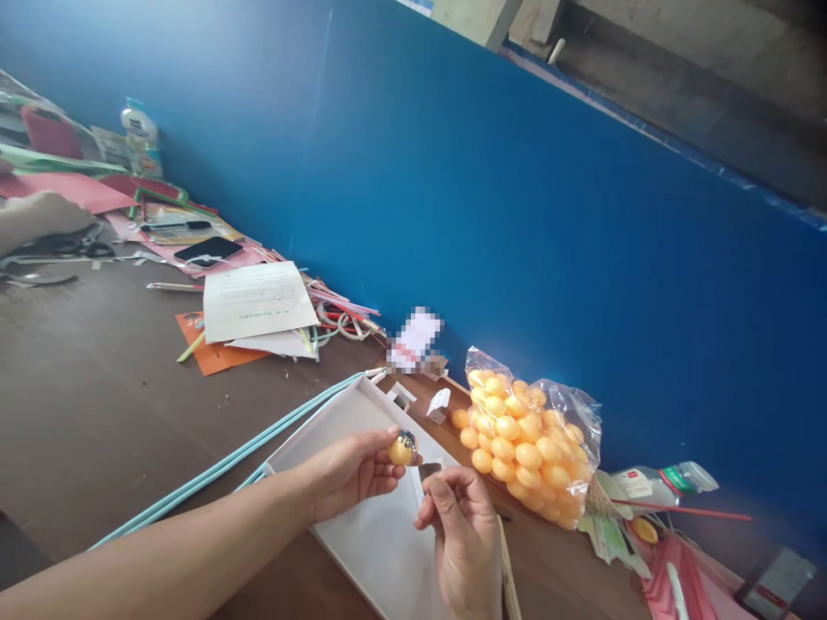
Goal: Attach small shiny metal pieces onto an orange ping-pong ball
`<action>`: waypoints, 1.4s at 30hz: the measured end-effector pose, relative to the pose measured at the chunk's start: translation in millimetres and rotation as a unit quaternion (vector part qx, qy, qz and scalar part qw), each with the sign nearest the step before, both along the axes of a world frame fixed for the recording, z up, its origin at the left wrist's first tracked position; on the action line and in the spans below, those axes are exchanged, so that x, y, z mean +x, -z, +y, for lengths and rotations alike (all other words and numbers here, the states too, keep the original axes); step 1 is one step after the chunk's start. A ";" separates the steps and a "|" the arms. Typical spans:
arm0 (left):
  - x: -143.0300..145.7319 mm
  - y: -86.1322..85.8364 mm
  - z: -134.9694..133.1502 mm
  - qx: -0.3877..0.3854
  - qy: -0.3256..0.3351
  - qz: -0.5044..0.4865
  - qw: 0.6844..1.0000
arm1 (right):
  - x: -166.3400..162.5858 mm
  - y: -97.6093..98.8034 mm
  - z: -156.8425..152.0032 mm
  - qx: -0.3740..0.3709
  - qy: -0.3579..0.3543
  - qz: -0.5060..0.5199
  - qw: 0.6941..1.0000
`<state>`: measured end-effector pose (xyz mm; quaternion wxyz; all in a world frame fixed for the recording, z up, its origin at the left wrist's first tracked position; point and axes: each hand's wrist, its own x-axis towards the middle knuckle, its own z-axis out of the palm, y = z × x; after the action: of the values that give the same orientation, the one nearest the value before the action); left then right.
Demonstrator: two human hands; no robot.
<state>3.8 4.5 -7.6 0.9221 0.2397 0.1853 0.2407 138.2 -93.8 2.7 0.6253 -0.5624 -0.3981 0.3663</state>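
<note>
Between its thumb and fingers, my left hand (pixel 362 469) holds a small yellow-orange ball (pixel 401 449) with a dark, shiny patch on its upper side. Close beside it, my right hand (pixel 462 525) pinches a small dark, flat piece (pixel 429 470); its exact kind is unclear. The ball and the piece are a short gap apart. Below both hands lies a shallow white tray (pixel 352 568). A clear plastic bag (pixel 526 448) full of similar yellow-orange balls leans against the blue wall, to the right.
Blue tubes (pixel 213 469) run along the tray's left side. Printed paper (pixel 258 300), an orange sheet (pixel 220 357), a phone (pixel 208 251) and straws lie further left. Another person's hand (pixel 48 215) is near scissors (pixel 90 244). A clear bottle (pixel 665 482) lies right of the bag.
</note>
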 end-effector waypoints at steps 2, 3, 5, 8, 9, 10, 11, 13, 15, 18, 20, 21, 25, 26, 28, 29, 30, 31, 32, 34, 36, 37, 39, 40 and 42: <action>0.4 0.4 -0.6 0.007 0.002 -0.002 1.000 | 3.0 3.7 -1.2 0.007 -0.019 0.003 1.000; 0.6 0.2 -1.0 0.009 0.003 -0.001 1.000 | 4.1 5.4 -1.6 0.009 -0.023 0.002 1.000; 1.0 -0.4 -1.6 0.008 0.004 0.005 1.000 | 4.9 7.7 -2.0 0.005 -0.025 0.001 1.000; 1.2 -1.5 -1.9 0.005 0.004 0.011 1.000 | 3.3 7.4 -1.7 -0.012 -0.028 0.010 0.999; 1.1 -1.7 -2.0 0.004 0.005 0.009 1.000 | 2.1 6.2 -1.6 -0.021 -0.029 0.018 0.999; 1.0 -1.9 -2.0 0.003 0.004 0.007 1.000 | 0.6 4.4 -1.5 -0.031 -0.031 0.026 0.999; 0.8 -2.2 -2.1 0.002 0.004 0.003 1.000 | -1.2 2.0 -1.6 -0.040 -0.031 0.032 0.998; 0.3 -3.0 -2.3 0.004 0.002 -0.008 1.000 | -5.5 -4.1 -2.1 -0.052 -0.024 0.041 0.998; -0.1 -4.4 -2.7 0.012 -0.003 -0.020 1.000 | -10.4 -11.0 -2.9 -0.048 -0.007 0.045 0.998; -0.4 -7.3 -3.9 0.028 -0.006 -0.034 0.999 | -17.0 -19.3 -4.2 -0.035 0.011 0.050 0.998; -0.4 -8.9 -5.0 0.032 -0.005 -0.041 0.999 | -20.0 -21.2 -4.6 -0.035 0.018 0.055 0.998; -0.4 -9.4 -5.6 0.032 -0.004 -0.043 0.999 | -21.0 -20.9 -4.5 -0.036 0.023 0.061 0.997; -0.6 -9.8 -6.9 0.038 0.002 -0.050 0.998 | -22.5 -12.6 -3.1 -0.048 0.045 0.105 0.992; -0.7 -9.7 -7.0 0.040 0.005 -0.051 0.998 | -22.5 -9.7 -2.7 -0.051 0.047 0.118 0.991; -1.0 -9.2 -6.8 0.046 0.009 -0.051 0.998 | -22.0 -4.5 -2.2 -0.054 0.040 0.136 0.988; -1.2 -9.1 -6.6 0.050 0.011 -0.051 0.997 | -21.8 -2.4 -2.2 -0.053 0.035 0.139 0.988; -1.4 -9.0 -6.5 0.053 0.013 -0.052 0.997 | -21.7 -0.8 -2.3 -0.050 0.030 0.139 0.989; -1.6 -9.1 -6.4 0.058 0.015 -0.053 0.997 | -21.7 0.3 -2.4 -0.047 0.028 0.137 0.989; -1.8 -9.2 -6.4 0.062 0.017 -0.055 0.996 | -21.7 1.0 -2.7 -0.042 0.028 0.133 0.990; -2.1 -9.5 -6.4 0.070 0.018 -0.054 0.996 | -22.2 1.7 -3.3 -0.034 0.033 0.123 0.991; -2.3 -9.8 -6.5 0.078 0.016 -0.046 0.996 | -22.6 2.4 -4.0 -0.028 0.042 0.107 0.993; -2.4 -9.8 -6.6 0.083 0.015 -0.041 0.996 | -22.7 3.0 -4.4 -0.027 0.046 0.097 0.994; -2.3 -9.7 -6.9 0.093 0.014 -0.032 0.995 | -22.7 4.5 -5.1 -0.026 0.049 0.078 0.995; -2.3 -9.6 -7.1 0.099 0.013 -0.027 0.995 | -22.5 5.3 -5.5 -0.027 0.049 0.072 0.996; -2.1 -9.2 -7.6 0.112 0.011 -0.020 0.993 | -22.0 6.6 -6.1 -0.027 0.048 0.069 0.996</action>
<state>1.7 -3.0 1.6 0.8955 0.3384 0.1361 0.2549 116.2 -100.0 -3.9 0.6530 -0.5708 -0.3165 0.3842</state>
